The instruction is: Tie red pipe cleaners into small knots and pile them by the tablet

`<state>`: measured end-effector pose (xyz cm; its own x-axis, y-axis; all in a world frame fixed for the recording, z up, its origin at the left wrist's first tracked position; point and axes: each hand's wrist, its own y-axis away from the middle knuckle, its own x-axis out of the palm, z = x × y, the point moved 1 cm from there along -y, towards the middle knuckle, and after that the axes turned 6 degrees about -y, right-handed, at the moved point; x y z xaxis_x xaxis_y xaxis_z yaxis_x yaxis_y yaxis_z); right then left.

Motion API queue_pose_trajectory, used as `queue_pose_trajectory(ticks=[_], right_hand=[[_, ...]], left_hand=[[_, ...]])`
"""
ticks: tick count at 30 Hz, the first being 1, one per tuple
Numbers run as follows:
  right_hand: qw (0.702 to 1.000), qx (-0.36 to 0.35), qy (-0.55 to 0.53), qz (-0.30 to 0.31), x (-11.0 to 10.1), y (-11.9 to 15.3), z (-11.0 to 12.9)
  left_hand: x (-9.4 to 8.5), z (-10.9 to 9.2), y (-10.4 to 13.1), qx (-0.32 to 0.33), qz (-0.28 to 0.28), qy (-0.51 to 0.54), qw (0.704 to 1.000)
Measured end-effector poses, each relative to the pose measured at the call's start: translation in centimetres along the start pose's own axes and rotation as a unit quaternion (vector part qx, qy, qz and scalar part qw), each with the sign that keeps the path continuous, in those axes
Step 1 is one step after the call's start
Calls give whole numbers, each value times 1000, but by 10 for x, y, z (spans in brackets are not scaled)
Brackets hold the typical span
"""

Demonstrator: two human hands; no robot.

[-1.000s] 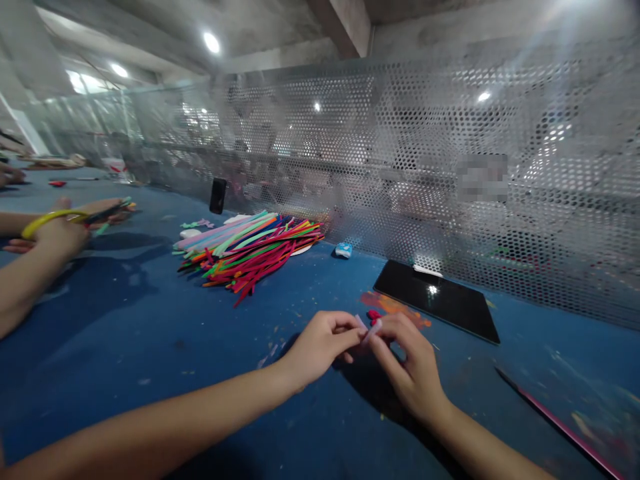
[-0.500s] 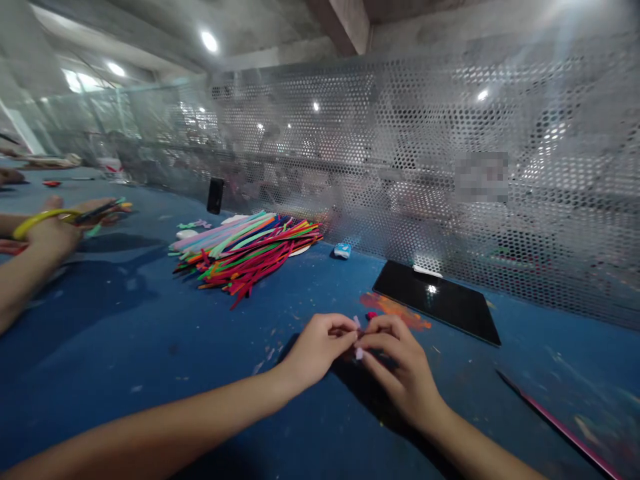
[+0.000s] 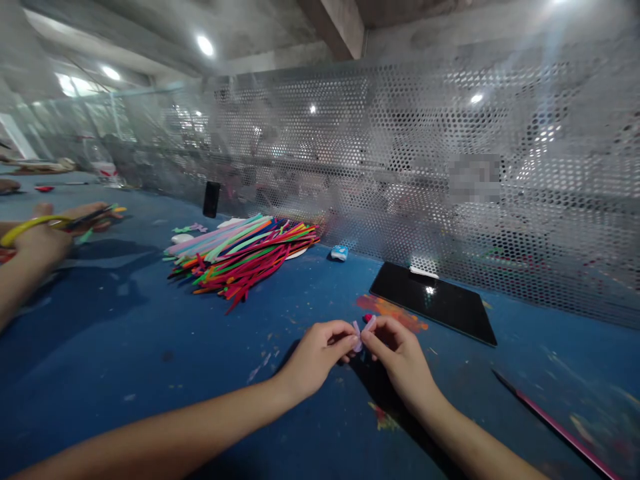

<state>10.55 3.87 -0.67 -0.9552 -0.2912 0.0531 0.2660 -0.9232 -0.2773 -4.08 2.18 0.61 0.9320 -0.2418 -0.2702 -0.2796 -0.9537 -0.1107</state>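
Between my two hands is a short lilac pipe cleaner [image 3: 357, 339], bent so that two ends stick up. My left hand [image 3: 316, 353] pinches its left side between thumb and fingers. On the other side, my right hand [image 3: 400, 350] grips an end between thumb and forefinger. The lower part of the piece is partly covered by fingertips. Just behind the fingers, a small red piece [image 3: 368, 318] lies on the blue table [image 3: 200, 373]. A heap of colourful pipe cleaners [image 3: 250, 260] spreads out farther back, left of my hands.
A black tablet-like slab [image 3: 430, 303] lies back right with a white stick [image 3: 424, 272] at its far edge. A pink-handled pointed tool [image 3: 555, 423] rests at right. Beyond are a blue-and-white packet [image 3: 339, 253], a phone [image 3: 211, 199] and a perforated screen [image 3: 390, 167]. At left, a co-worker's hand [image 3: 47, 243] holds yellow-handled scissors.
My right-hand fingers have closed in on the lilac piece, which now shows two upright ends. The view has shifted slightly. The co-worker's hand sits a little farther left.
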Motion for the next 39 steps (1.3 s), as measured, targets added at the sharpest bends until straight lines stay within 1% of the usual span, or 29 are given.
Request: queue_pose_trajectory(ticks=[4,9,12,15,17,18,21,24,25,27,29,31,33,35,39], right_hand=[[1000,1,-3,0,2,1,0],[1000,7,-5,-7,2,1,2],[1000,14,-9,-21,2,1,4],[999,15,-6,-34,2,1,4],[999,7,1,-47,0,1,3],[999,0,11,-51,-1,1,3],[998,-15,49,-46,-3,0,1],[997,-19,74,-33,-4,0,0],[995,-30,96,-28,-4,1,1],[983,-76,165,-9,-4,3,5],[963,-136,233,21,-4,5,10],[950,-171,257,46,-4,7,13],[952,-172,250,47,-5,7,13],[958,-163,234,38,-5,5,12],[965,-140,217,45,-4,2,7]], left_hand=[[2,0,0,-15,-4,9,1000],[1,-4,-1,-77,-11,53,996],[-1,-7,-1,-96,-15,75,992],[-1,-9,0,-120,13,95,988],[-2,-9,0,-144,33,128,981],[-2,-8,0,-150,34,150,977],[-3,-6,0,-142,2,218,965],[-4,-3,-1,-143,-18,246,959],[-4,-3,-2,-147,-17,243,959],[-6,-3,-2,-155,-1,225,962],[-8,-4,-2,-166,32,199,965],[-11,-4,-3,-180,77,174,965],[-14,-4,-4,-188,116,154,963],[-16,-3,-5,-186,134,129,965],[-18,-1,-8,-152,121,44,980]])
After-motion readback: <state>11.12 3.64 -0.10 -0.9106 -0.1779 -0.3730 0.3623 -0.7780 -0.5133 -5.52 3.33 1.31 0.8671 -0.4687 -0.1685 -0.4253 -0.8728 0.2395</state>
